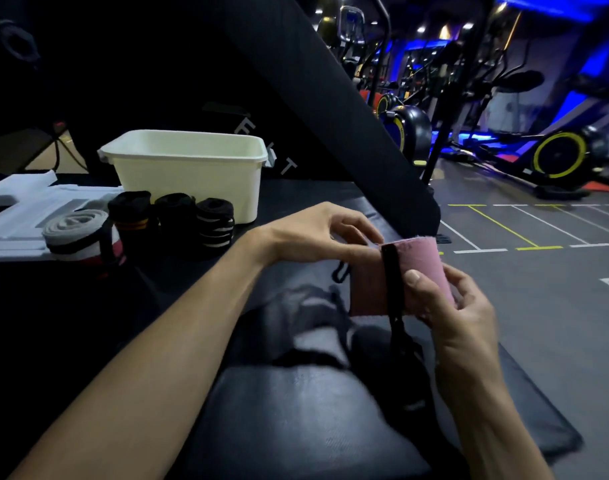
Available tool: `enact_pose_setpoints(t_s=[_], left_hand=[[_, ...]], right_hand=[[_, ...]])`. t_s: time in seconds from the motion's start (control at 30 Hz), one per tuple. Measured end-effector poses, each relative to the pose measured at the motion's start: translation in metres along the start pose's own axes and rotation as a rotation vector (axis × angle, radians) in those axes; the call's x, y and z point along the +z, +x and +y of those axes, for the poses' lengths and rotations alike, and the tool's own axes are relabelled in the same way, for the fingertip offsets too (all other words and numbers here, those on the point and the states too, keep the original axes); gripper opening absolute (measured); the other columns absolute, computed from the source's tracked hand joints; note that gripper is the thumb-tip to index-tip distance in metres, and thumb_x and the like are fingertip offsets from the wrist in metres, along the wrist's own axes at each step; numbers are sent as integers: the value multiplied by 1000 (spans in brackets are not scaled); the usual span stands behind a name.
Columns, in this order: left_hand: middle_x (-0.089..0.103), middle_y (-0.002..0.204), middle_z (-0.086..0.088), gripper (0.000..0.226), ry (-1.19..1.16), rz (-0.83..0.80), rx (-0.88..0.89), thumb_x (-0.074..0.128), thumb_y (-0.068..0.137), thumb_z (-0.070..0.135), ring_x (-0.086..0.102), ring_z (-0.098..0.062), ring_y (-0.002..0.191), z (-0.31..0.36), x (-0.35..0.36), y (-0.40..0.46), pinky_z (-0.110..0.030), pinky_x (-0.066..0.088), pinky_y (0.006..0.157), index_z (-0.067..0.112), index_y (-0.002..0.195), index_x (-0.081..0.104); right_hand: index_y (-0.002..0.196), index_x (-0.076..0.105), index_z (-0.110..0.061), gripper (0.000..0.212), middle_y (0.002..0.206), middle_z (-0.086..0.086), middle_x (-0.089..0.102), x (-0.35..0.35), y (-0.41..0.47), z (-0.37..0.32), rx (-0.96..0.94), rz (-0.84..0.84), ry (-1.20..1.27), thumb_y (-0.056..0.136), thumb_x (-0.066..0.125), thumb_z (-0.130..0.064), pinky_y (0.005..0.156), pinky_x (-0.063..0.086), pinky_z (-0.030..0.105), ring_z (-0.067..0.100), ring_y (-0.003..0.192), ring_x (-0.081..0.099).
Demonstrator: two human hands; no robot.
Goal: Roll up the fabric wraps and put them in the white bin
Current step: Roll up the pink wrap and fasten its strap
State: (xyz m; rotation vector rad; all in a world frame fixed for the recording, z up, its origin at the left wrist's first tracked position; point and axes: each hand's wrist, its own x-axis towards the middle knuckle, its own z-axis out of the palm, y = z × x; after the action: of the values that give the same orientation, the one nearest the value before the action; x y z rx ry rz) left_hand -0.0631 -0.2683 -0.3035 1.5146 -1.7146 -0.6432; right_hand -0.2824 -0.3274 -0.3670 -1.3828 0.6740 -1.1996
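Note:
A pink fabric wrap (pixel 369 285) with a black strap across it is held above the black padded bench (pixel 313 403). My right hand (pixel 448 299) grips its right side with the thumb pressed on the front. My left hand (pixel 317 233) pinches its upper left edge. The black strap hangs down below the wrap. The white bin (pixel 189 178) stands at the back left, its inside not visible. In front of it stand three rolled black wraps (pixel 173 220) and a rolled grey wrap (pixel 76 233) with black, white and red stripes.
White foam trays (pixel 22 213) lie at the far left beside the rolls. A black slanted machine frame (pixel 330 98) rises behind the bench. Exercise bikes (pixel 555 157) stand on the grey gym floor to the right, beyond the bench edge.

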Motion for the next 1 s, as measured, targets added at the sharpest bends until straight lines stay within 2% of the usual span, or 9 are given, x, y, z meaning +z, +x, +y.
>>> enact_pose_setpoints(t_s=[0.13, 0.27, 0.33, 0.47, 0.53, 0.63, 0.8, 0.87, 1.0], left_hand=[[75, 92, -1, 26, 29, 53, 93, 79, 91, 24, 68, -5, 75, 21, 15, 3, -36, 56, 81, 14, 114, 73], [74, 96, -8, 28, -13, 46, 114, 78, 92, 22, 65, -31, 80, 22, 20, 1, -58, 57, 76, 20, 119, 71], [71, 93, -4, 28, -33, 40, 105, 76, 93, 19, 62, -28, 79, 23, 22, 0, -56, 54, 72, 19, 121, 70], [71, 92, -7, 26, -35, 93, 134, 75, 92, 22, 67, -11, 84, 25, 32, 4, -53, 52, 92, 17, 117, 72], [67, 99, -20, 26, -77, 108, 152, 76, 88, 32, 63, -18, 85, 27, 36, 5, -56, 51, 88, 20, 111, 74], [65, 111, -16, 28, -176, 112, 175, 73, 84, 37, 66, -25, 88, 26, 46, 7, -60, 55, 82, 19, 106, 73], [66, 103, -35, 34, -215, 93, 192, 75, 87, 42, 60, -56, 83, 17, 46, 13, -70, 47, 74, 15, 108, 74], [65, 104, -36, 33, -215, 81, 186, 78, 87, 36, 58, -61, 86, 13, 43, 13, -75, 45, 73, 11, 108, 73], [68, 101, -28, 26, -110, 131, 166, 78, 89, 20, 62, -35, 74, 13, 41, 12, -44, 51, 62, 2, 106, 72]], right_hand=[[122, 63, -10, 80, 90, 0, 74, -6, 0, -1, 116, -46, 167, 55, 81, -50, 65, 54, 23, 12, 74, 68], [118, 62, -9, 66, 86, -1, 73, -12, 0, -2, 159, -85, 241, 64, 80, -42, 69, 52, 26, 11, 72, 67], [119, 62, -6, 59, 86, 1, 72, -14, 0, -3, 182, -125, 280, 71, 76, -38, 66, 51, 26, 13, 70, 66], [113, 70, -6, 36, 90, 8, 73, -20, -3, -9, 273, -268, 472, 91, 58, -32, 55, 52, 17, 10, 66, 66], [121, 70, -11, 41, 112, 11, 71, -23, -3, -12, 313, -314, 499, 96, 51, -36, 68, 53, 24, 16, 87, 66], [101, 80, -14, 46, 101, 12, 74, -28, 1, -16, 378, -391, 558, 99, 39, -35, 60, 56, 25, 15, 78, 70], [115, 63, -8, 52, 96, 9, 66, -30, 1, -9, 317, -373, 475, 75, 71, -39, 63, 53, 26, 14, 75, 60], [98, 67, -15, 32, 83, 4, 61, -31, 3, -9, 327, -345, 460, 74, 73, -34, 60, 50, 23, 11, 67, 56], [99, 69, -20, 23, 83, 4, 59, -32, 6, -11, 263, -264, 342, 79, 73, -30, 53, 42, 19, 12, 65, 52]])
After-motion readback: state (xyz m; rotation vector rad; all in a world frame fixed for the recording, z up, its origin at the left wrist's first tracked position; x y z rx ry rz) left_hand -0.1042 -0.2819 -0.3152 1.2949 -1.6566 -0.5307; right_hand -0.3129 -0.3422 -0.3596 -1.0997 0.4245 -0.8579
